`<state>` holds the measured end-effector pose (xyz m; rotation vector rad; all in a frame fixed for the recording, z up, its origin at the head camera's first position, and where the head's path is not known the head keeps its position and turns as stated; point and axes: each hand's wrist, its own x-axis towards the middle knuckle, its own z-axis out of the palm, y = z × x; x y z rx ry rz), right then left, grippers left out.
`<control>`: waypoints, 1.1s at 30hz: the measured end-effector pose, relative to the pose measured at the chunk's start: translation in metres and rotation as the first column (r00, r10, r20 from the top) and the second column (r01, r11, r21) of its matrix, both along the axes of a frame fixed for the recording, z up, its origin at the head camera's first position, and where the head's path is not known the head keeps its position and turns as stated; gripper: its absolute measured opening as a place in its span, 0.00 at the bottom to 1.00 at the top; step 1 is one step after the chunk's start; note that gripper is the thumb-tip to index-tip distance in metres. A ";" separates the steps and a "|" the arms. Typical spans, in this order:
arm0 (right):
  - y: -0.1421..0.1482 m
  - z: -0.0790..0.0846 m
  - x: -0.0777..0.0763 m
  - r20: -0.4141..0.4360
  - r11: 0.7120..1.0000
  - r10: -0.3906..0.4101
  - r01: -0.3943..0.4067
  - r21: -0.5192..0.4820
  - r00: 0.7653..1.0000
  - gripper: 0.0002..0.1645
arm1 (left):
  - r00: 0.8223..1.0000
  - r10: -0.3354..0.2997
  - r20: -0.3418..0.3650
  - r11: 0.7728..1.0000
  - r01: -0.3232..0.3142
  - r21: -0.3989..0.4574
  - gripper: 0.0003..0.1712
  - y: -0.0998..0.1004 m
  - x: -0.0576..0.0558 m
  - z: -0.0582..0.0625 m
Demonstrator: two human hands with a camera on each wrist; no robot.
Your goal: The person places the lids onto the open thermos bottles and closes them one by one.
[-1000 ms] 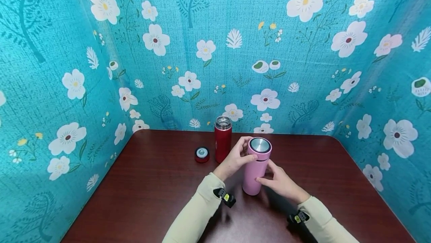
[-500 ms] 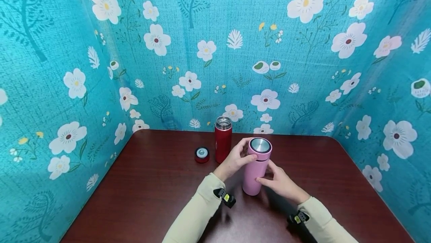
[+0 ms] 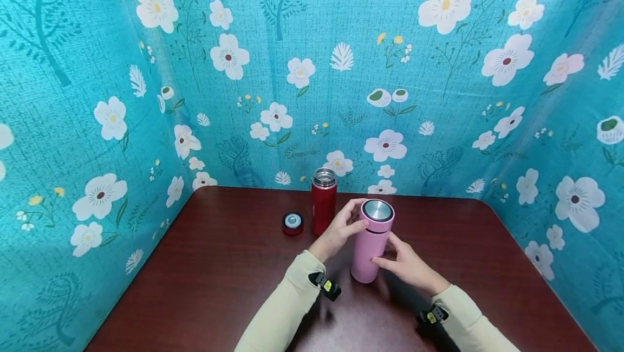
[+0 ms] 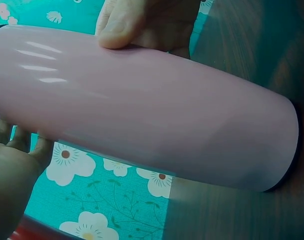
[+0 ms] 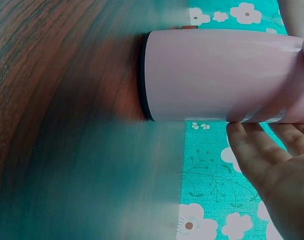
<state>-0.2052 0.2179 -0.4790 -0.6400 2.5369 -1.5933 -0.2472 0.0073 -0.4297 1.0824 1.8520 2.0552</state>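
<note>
A pink thermos (image 3: 369, 254) stands near the table's middle, its pink lid (image 3: 379, 227) with a silver disc on top. My left hand (image 3: 338, 233) grips the lid from the left, thumb in front and fingers behind. Lower down, my right hand (image 3: 411, 268) holds the body from the right, thumb on the near side. In the left wrist view the right thumb presses the smooth pink wall (image 4: 206, 115). The right wrist view shows the black base rim (image 5: 145, 75) at the table and fingertips (image 5: 235, 129) along the wall.
Behind the left hand stands a red thermos (image 3: 324, 208) with its steel mouth uncovered. Its red and black cap (image 3: 292, 224) lies upside down to the left. A blue flowered cloth (image 3: 273, 70) hangs round the back and sides of the dark wooden table (image 3: 219, 276).
My left thumb has slid slightly left on the pink lid, so more of the dark seam below it shows. My right hand and the thermos body stay in place.
</note>
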 end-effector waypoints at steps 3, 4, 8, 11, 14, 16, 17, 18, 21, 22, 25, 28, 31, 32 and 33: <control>0.001 0.000 0.000 0.004 1.000 0.008 -0.008 -0.004 1.000 0.42 | 1.000 0.008 0.003 1.000 -0.008 -0.015 0.31 -0.001 0.001 0.001; 0.001 -0.001 -0.001 -0.004 1.000 0.015 -0.015 -0.004 1.000 0.42 | 1.000 0.012 -0.003 1.000 -0.012 -0.020 0.31 -0.001 0.001 0.001; 0.002 0.003 0.001 -0.004 0.999 0.033 -0.033 -0.013 0.999 0.41 | 1.000 0.022 -0.020 0.998 -0.023 -0.051 0.33 -0.002 0.006 0.010; 0.003 0.002 0.001 0.008 0.999 0.035 -0.035 -0.008 0.999 0.42 | 0.999 0.038 -0.032 0.997 -0.040 -0.065 0.34 -0.002 0.006 0.010; 0.006 -0.003 -0.001 0.003 0.999 0.035 -0.035 -0.003 0.999 0.42 | 0.999 0.042 -0.035 0.998 -0.044 -0.049 0.36 0.000 0.001 0.001; 0.007 -0.004 -0.001 -0.008 0.999 0.042 -0.042 -0.005 0.999 0.43 | 0.999 0.032 -0.027 0.999 -0.032 -0.036 0.37 0.001 0.000 0.001; 0.007 -0.004 -0.002 -0.021 0.999 0.050 -0.050 -0.006 0.999 0.43 | 0.999 0.026 -0.023 0.999 -0.027 -0.031 0.36 0.001 -0.001 0.001; 0.008 -0.004 -0.002 -0.025 0.999 0.052 -0.052 -0.011 0.998 0.43 | 1.000 0.022 -0.021 0.999 -0.023 -0.027 0.36 0.001 -0.001 0.001; 0.008 -0.004 -0.002 -0.033 0.998 0.054 -0.054 -0.014 0.998 0.42 | 1.000 0.002 -0.012 1.000 -0.003 -0.016 0.32 -0.001 -0.001 0.002; 0.008 -0.004 -0.003 -0.035 0.998 0.054 -0.055 -0.012 0.998 0.42 | 1.000 -0.008 -0.011 1.000 0.008 -0.016 0.31 -0.001 -0.001 0.002; 0.007 -0.004 -0.003 -0.034 0.999 0.048 -0.048 -0.005 0.998 0.42 | 0.999 -0.032 0.000 0.999 0.032 -0.009 0.30 -0.003 -0.001 0.002; 0.007 -0.003 -0.004 -0.050 0.999 0.053 -0.053 -0.002 0.997 0.43 | 1.000 -0.015 -0.008 1.000 0.014 -0.026 0.32 -0.002 -0.001 0.002; 0.006 -0.003 -0.004 -0.066 0.998 0.062 -0.062 -0.005 0.996 0.44 | 0.999 0.030 -0.021 0.999 -0.031 -0.037 0.36 0.000 -0.001 0.003; 0.006 -0.003 -0.004 -0.066 0.998 0.062 -0.063 -0.004 0.996 0.44 | 0.999 0.048 -0.025 0.998 -0.049 -0.040 0.36 0.000 -0.001 0.002; 0.006 -0.003 -0.004 -0.064 0.998 0.062 -0.063 -0.002 0.996 0.44 | 0.998 0.058 -0.021 0.998 -0.058 -0.037 0.36 0.000 -0.001 0.002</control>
